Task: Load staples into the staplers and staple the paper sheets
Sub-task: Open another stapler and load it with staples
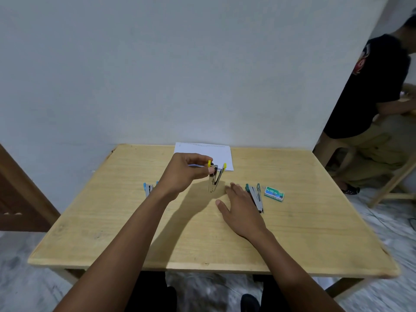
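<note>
Three staplers: the left hand (184, 174) pinches the yellow stapler (215, 177), opened in a V and upright, perhaps touching the tabletop (112, 221), near the paper sheets (202, 152). Its wrist half hides the blue stapler (148, 189) from me. The right hand (240, 210) lies flat, fingers spread, overlapping the green stapler (256, 197) near the staple box (274, 194).

We look from head height, forward and down, onto the wooden table (292, 233), whose near edge lies close beneath us.

Pale wood table (292, 233) — faint sheen, shiny metal stapler (213, 179), matt paper sheets (216, 154)
</note>
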